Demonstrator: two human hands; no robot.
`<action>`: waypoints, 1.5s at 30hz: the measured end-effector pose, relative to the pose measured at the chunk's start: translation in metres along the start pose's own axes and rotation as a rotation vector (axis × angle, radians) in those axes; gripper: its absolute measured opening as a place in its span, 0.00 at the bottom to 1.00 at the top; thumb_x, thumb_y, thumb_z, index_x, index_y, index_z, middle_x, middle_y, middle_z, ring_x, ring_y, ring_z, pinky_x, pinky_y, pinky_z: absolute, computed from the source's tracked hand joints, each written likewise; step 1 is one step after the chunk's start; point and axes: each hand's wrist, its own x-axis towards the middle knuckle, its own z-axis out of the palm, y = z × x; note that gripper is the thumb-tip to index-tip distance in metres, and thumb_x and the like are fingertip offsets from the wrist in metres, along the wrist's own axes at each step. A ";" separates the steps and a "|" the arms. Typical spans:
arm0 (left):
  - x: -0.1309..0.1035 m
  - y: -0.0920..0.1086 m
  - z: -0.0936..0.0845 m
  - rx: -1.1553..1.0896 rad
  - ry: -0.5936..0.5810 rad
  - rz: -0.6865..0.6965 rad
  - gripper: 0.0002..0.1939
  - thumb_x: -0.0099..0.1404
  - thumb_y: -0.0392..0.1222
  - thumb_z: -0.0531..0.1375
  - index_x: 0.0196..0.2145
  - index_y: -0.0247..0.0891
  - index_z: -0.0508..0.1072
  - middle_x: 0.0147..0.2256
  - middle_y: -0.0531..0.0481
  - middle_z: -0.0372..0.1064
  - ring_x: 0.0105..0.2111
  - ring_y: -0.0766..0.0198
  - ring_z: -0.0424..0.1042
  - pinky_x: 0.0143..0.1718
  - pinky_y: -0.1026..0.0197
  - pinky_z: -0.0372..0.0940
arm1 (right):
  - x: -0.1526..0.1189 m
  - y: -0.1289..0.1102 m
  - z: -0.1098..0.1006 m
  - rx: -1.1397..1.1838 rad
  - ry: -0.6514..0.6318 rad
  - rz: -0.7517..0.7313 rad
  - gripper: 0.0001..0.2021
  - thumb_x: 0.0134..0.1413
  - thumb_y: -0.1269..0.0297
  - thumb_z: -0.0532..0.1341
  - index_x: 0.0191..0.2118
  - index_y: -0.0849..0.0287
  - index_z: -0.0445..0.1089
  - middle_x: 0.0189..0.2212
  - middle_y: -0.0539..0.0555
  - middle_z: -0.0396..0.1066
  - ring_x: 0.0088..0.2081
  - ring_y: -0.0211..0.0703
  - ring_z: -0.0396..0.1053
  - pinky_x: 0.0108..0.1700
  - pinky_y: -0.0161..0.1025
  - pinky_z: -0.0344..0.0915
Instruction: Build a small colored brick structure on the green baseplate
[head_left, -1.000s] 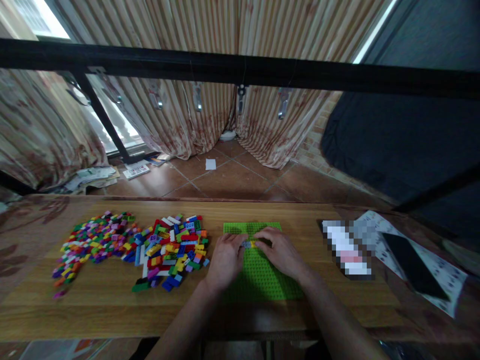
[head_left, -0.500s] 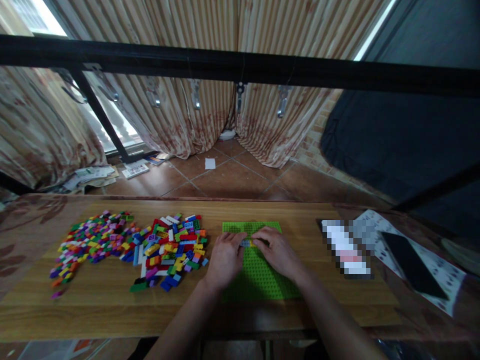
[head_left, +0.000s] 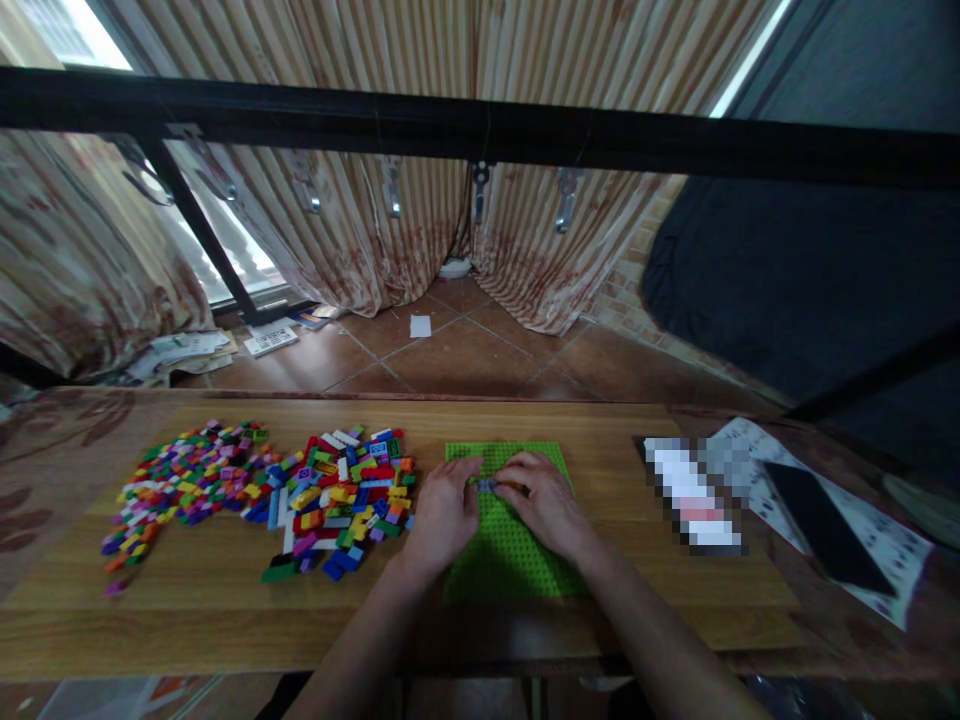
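Head: hands (head_left: 546, 503) at brick (head_left: 486, 486), apparently

The wooden tabletop (head_left: 615, 620) extends beneath both hands and to either side. A green studded baseplate (head_left: 517, 570) lies flat on it, under and between the left hand (head_left: 444, 505) and the right hand (head_left: 544, 500). Mixed larger bricks (head_left: 349, 500) lie loose near the left hand, on its outer side. A heap of smaller multicolored bricks (head_left: 187, 480) adjoins them, farther out on that side. To the right of the right hand, well apart, lies a dark-edged item (head_left: 694, 500), its upper face obscured by pixelation.
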 end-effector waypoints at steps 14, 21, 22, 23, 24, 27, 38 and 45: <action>0.008 -0.003 0.006 -0.106 0.020 -0.173 0.11 0.61 0.33 0.58 0.39 0.39 0.77 0.37 0.49 0.78 0.39 0.62 0.76 0.45 0.60 0.68 | 0.002 -0.003 0.002 -0.073 -0.016 0.043 0.05 0.56 0.67 0.63 0.33 0.53 0.77 0.34 0.51 0.70 0.41 0.44 0.64 0.46 0.41 0.58; 0.012 -0.001 0.005 -0.150 0.027 -0.257 0.11 0.58 0.29 0.59 0.38 0.38 0.77 0.34 0.50 0.78 0.36 0.63 0.77 0.42 0.60 0.69 | 0.004 -0.009 0.001 -0.159 -0.044 0.070 0.04 0.55 0.66 0.64 0.32 0.52 0.77 0.34 0.52 0.70 0.41 0.45 0.65 0.45 0.42 0.59; 0.012 -0.001 0.005 -0.144 0.031 -0.255 0.11 0.58 0.29 0.59 0.38 0.38 0.77 0.35 0.50 0.78 0.37 0.63 0.77 0.42 0.60 0.69 | 0.004 -0.010 0.001 -0.180 -0.048 0.071 0.04 0.55 0.66 0.64 0.31 0.52 0.77 0.34 0.52 0.70 0.41 0.46 0.65 0.45 0.42 0.59; 0.012 -0.001 0.005 -0.138 0.031 -0.249 0.12 0.58 0.29 0.59 0.38 0.38 0.77 0.35 0.49 0.78 0.37 0.63 0.76 0.42 0.60 0.69 | 0.005 -0.011 0.002 -0.204 -0.050 0.073 0.04 0.55 0.66 0.64 0.31 0.52 0.76 0.34 0.52 0.70 0.41 0.46 0.65 0.44 0.42 0.59; 0.011 0.000 0.005 -0.129 0.028 -0.242 0.12 0.58 0.28 0.59 0.37 0.38 0.77 0.36 0.49 0.78 0.37 0.63 0.76 0.42 0.60 0.69 | 0.005 -0.013 0.002 -0.231 -0.052 0.077 0.04 0.55 0.66 0.64 0.31 0.52 0.76 0.34 0.53 0.70 0.41 0.46 0.65 0.43 0.42 0.59; 0.010 0.001 0.005 -0.085 0.022 -0.215 0.11 0.58 0.27 0.58 0.35 0.38 0.77 0.35 0.49 0.77 0.36 0.64 0.75 0.42 0.61 0.68 | 0.006 -0.017 0.004 -0.307 -0.056 0.102 0.04 0.54 0.66 0.64 0.30 0.53 0.76 0.34 0.53 0.71 0.42 0.48 0.65 0.42 0.42 0.58; 0.013 0.001 0.004 0.009 -0.025 -0.148 0.11 0.58 0.26 0.56 0.27 0.36 0.75 0.29 0.50 0.72 0.31 0.66 0.71 0.35 0.65 0.62 | 0.006 -0.023 0.005 -0.326 -0.067 0.155 0.05 0.56 0.65 0.62 0.32 0.52 0.76 0.35 0.53 0.71 0.43 0.49 0.65 0.42 0.43 0.59; 0.009 0.004 0.002 0.060 -0.038 -0.073 0.11 0.63 0.29 0.53 0.29 0.37 0.73 0.30 0.49 0.71 0.32 0.64 0.71 0.36 0.63 0.62 | -0.005 -0.015 0.014 -0.254 0.033 0.076 0.07 0.58 0.66 0.60 0.36 0.51 0.76 0.35 0.53 0.71 0.42 0.48 0.64 0.45 0.44 0.60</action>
